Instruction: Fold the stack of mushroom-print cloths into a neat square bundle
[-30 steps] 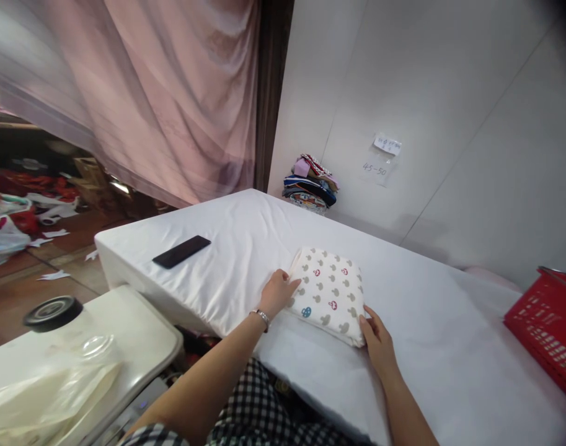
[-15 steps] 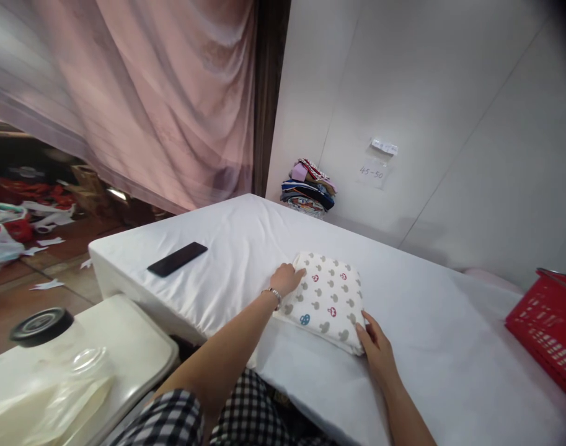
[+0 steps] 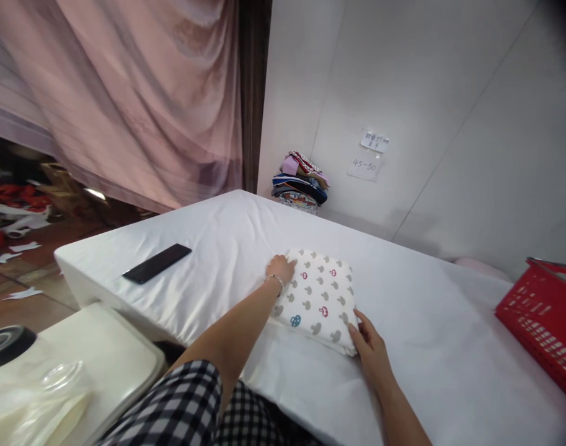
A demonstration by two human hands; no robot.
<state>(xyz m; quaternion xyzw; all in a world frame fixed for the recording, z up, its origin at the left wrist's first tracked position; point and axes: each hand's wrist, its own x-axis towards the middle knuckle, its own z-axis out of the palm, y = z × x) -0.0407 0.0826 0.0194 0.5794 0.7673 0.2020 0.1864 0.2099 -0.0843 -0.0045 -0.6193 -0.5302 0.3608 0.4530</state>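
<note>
A folded white cloth (image 3: 317, 291) printed with grey, red and blue mushrooms lies flat on the white-covered table (image 3: 431, 347). At its far left edge is my left hand (image 3: 281, 268), fingers curled and closed on the fabric, a bracelet on the wrist. My right hand (image 3: 369, 342) grips the near right edge, with the thumb against the side of the cloth and the forefinger along the corner. Parts of the fingers on both hands are hidden at the cloth's edges.
A black phone (image 3: 157, 263) lies on the table's left. Folded garments (image 3: 300, 181) are stacked by the wall at the back. On the right stands a red basket (image 3: 543, 322). A white stool-like surface (image 3: 119, 347) holds a black round lid (image 3: 6, 347) and clear plastic.
The view has turned slightly right, so things appear shifted left. Both hands stay at the cloth's edges, and the cloth keeps its folded shape.
</note>
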